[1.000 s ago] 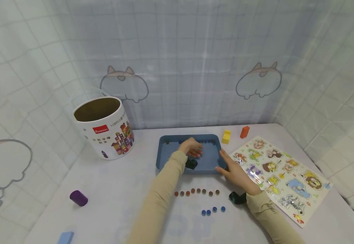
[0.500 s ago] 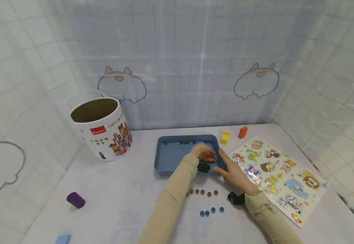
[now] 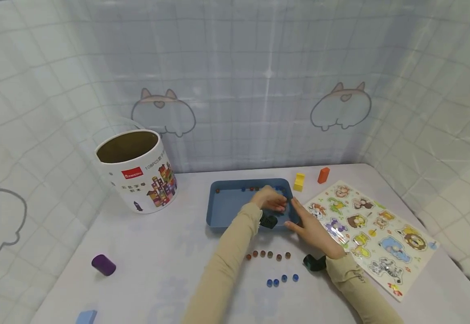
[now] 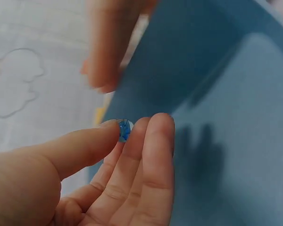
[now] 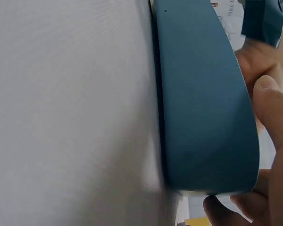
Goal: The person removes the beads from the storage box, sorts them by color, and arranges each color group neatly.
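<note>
A blue marble (image 4: 125,130) is pinched between the thumb and fingertips of my left hand (image 3: 270,198), just inside the right end of the blue tray (image 3: 224,211). Close by, my right hand (image 3: 312,228) rests against the tray's near right corner, its thumb at the near rim and its straight fingers along the right end wall. Along the tray's far side lie several blue and brown marbles (image 3: 252,189), partly hidden behind my left hand. In front of the tray sit a row of brown marbles (image 3: 270,254) and several blue marbles (image 3: 284,278) nearer me.
A white bucket (image 3: 137,175) stands at the back left. Yellow (image 3: 299,182) and orange (image 3: 323,175) blocks lie behind the tray's right end, with an animal puzzle board (image 3: 372,238) at the right. A purple cylinder (image 3: 103,265) and a light-blue block (image 3: 86,317) lie at the left.
My left hand has shifted right, from the middle of the tray to its right end, and stays about there over the last half second. The right hand has kept its place at the corner.
</note>
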A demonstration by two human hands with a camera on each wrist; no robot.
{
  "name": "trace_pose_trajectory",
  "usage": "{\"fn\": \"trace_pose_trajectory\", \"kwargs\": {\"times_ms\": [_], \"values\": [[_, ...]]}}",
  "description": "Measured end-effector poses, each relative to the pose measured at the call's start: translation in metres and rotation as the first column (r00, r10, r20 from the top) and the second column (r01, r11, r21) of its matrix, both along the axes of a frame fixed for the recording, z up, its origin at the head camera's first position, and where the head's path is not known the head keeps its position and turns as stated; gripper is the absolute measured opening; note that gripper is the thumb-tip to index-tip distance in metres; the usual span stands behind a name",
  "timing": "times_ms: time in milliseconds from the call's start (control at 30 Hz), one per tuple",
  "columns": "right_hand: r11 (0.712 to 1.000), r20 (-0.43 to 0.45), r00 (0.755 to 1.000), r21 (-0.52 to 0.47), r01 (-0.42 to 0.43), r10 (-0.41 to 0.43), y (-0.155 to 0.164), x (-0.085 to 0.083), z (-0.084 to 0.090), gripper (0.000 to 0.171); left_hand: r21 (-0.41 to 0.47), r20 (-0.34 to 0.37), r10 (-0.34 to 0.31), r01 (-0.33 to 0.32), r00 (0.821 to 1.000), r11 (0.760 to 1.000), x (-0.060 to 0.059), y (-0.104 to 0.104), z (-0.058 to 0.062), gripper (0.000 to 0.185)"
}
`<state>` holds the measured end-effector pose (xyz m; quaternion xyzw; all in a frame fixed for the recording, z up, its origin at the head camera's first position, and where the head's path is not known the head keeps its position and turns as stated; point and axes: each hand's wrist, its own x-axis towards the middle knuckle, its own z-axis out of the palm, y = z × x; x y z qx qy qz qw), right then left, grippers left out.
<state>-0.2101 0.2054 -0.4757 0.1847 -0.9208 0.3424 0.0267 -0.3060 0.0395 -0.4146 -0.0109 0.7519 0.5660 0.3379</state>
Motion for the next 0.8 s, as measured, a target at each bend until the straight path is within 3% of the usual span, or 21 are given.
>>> {"fn": "trace_pose_trajectory", "kwargs": {"times_ms": [233, 400, 500, 600, 667, 800], "values": [[1.0, 0.011, 1.0, -0.001, 0.003, -0.003, 0.001, 0.001, 0.001, 0.081, 0.071, -0.077, -0.009, 0.014, 0.997, 0.997, 0.003, -0.033, 0.017, 0.035], [1.0, 0.019, 1.0, 0.003, 0.007, -0.007, 0.0, 0.001, 0.002, 0.081, 0.134, -0.114, -0.082, 0.097, 0.99, 0.986, 0.022, -0.061, 0.023, 0.037], [1.0, 0.014, 1.0, 0.006, 0.009, -0.01, -0.001, 0.002, 0.003, 0.08, 0.106, -0.18, -0.132, 0.152, 0.975, 0.983, 0.045, -0.077, 0.024, 0.033], [1.0, 0.017, 1.0, 0.013, 0.008, -0.009, -0.002, 0.002, 0.003, 0.081, 0.033, -0.261, -0.178, 0.194, 0.949, 0.981, 0.079, -0.093, 0.02, 0.026], [1.0, 0.014, 1.0, 0.02, 0.005, -0.006, -0.003, 0.003, 0.003, 0.081, -0.037, -0.311, -0.22, 0.22, 0.925, 0.975, 0.104, -0.103, 0.012, 0.021], [1.0, 0.005, 1.0, 0.015, 0.004, -0.004, -0.002, 0.003, 0.004, 0.081, -0.192, -0.344, -0.295, 0.241, 0.891, 0.951, 0.147, -0.112, -0.008, 0.008]]}}
